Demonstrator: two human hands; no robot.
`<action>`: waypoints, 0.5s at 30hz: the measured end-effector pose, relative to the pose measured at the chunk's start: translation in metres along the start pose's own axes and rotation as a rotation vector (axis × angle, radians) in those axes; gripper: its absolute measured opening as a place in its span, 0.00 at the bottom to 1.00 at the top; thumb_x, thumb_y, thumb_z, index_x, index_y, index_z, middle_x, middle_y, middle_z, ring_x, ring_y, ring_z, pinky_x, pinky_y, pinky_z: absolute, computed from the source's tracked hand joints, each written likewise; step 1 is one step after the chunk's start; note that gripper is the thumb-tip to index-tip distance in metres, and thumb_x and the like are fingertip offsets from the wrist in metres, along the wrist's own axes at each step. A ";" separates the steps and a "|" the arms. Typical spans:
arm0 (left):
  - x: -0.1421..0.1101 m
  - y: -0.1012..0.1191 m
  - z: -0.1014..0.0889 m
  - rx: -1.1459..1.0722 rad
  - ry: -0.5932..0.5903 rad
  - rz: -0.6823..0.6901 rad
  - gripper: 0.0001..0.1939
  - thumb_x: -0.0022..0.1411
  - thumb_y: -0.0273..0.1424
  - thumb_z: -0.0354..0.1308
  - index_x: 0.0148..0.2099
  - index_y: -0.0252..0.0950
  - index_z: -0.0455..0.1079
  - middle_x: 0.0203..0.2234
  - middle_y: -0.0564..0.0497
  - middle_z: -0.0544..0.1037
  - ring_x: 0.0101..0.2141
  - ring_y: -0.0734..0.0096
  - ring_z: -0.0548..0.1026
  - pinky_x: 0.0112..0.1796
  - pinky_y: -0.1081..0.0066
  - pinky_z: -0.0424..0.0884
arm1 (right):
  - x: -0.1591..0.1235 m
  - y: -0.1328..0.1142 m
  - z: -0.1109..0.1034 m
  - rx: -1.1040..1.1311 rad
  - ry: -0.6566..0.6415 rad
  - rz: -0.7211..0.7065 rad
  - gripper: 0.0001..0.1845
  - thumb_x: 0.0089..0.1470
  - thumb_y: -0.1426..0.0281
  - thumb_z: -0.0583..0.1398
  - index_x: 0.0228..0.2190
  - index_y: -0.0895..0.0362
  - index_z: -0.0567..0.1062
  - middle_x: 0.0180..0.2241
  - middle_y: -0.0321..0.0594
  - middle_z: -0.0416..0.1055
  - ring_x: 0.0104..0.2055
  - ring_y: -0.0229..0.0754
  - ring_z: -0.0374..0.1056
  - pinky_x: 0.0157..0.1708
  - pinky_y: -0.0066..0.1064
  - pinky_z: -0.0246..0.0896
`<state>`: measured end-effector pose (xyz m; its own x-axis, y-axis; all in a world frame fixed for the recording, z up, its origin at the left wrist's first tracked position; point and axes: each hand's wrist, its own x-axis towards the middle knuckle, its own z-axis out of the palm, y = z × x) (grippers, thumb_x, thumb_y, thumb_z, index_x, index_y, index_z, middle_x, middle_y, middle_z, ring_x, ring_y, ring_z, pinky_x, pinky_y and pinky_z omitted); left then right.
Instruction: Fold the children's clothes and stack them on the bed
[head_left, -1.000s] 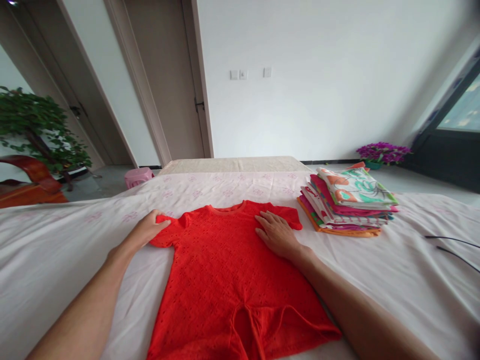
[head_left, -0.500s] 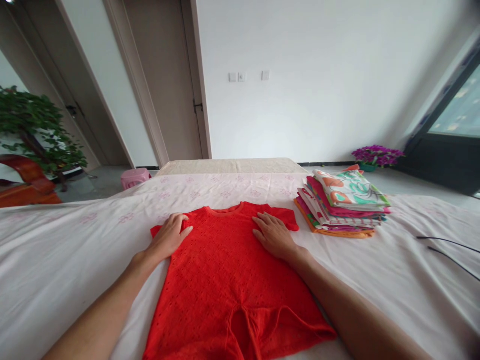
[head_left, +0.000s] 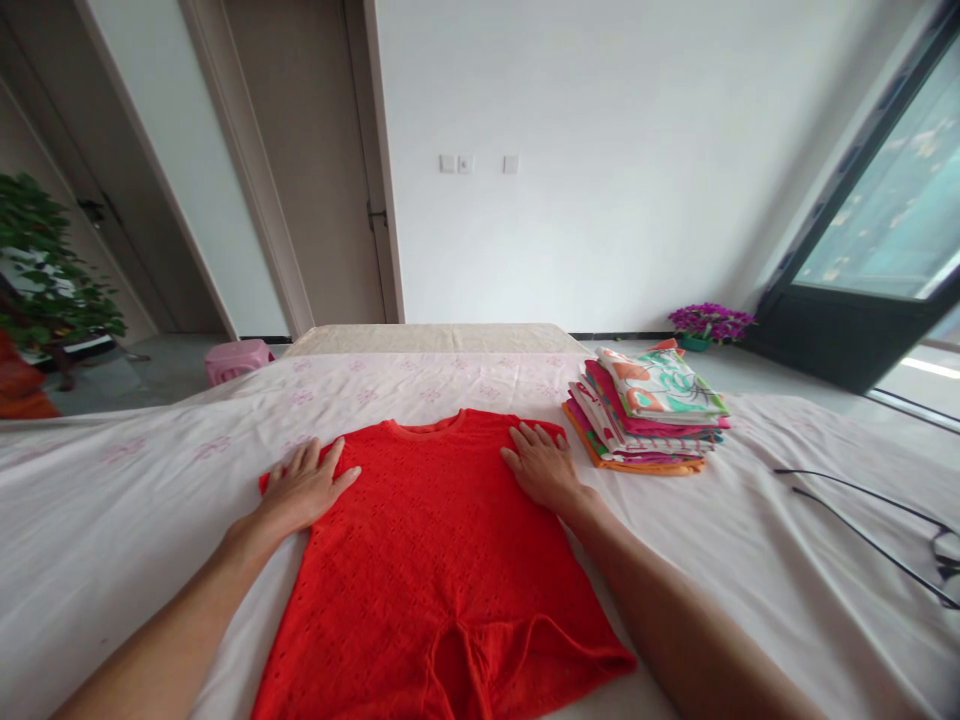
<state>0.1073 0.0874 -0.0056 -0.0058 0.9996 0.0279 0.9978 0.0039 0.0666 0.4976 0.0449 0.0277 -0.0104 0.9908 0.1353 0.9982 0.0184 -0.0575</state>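
Note:
A red short-sleeved top with small eyelet holes is spread out in front of me, its neckline pointing away. Its near hem is rumpled and tied or gathered at the middle. My left hand rests flat across the left sleeve, fingers spread. On the right shoulder and sleeve lies my right hand, also flat with its fingers stretched out. Much of both sleeves is hidden beneath the hands.
Right of the top stands a stack of folded clothes. Eyeglasses lie farther right on the white flowered cloth. Beyond the cloth are a pink stool, a leafy plant and purple flowers.
My left hand has gone from curled at the left sleeve to flat with spread fingers. The right hand has slid outward onto the right sleeve. The view has turned slightly right.

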 end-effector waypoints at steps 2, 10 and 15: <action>0.000 0.000 0.000 -0.001 0.012 0.000 0.42 0.62 0.56 0.39 0.71 0.39 0.49 0.69 0.32 0.50 0.67 0.42 0.48 0.59 0.42 0.47 | 0.005 0.014 -0.001 -0.018 -0.003 0.043 0.29 0.66 0.57 0.44 0.62 0.57 0.62 0.65 0.52 0.57 0.66 0.56 0.51 0.61 0.55 0.43; -0.002 -0.001 0.000 -0.018 0.031 0.021 0.42 0.62 0.56 0.40 0.71 0.39 0.50 0.68 0.32 0.51 0.67 0.40 0.50 0.58 0.41 0.48 | 0.009 0.028 0.002 -0.041 0.108 0.079 0.24 0.65 0.62 0.46 0.56 0.56 0.69 0.57 0.52 0.67 0.58 0.52 0.62 0.58 0.43 0.51; -0.005 -0.001 0.000 0.010 0.071 0.034 0.40 0.63 0.55 0.40 0.71 0.38 0.52 0.67 0.31 0.54 0.66 0.41 0.52 0.59 0.43 0.49 | 0.008 0.027 0.003 -0.025 0.142 0.057 0.24 0.64 0.63 0.46 0.55 0.58 0.70 0.54 0.52 0.69 0.57 0.51 0.63 0.58 0.41 0.50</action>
<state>0.1068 0.0828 -0.0056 0.0241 0.9947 0.1004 0.9981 -0.0297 0.0547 0.5238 0.0542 0.0243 0.0526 0.9611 0.2710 0.9981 -0.0422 -0.0442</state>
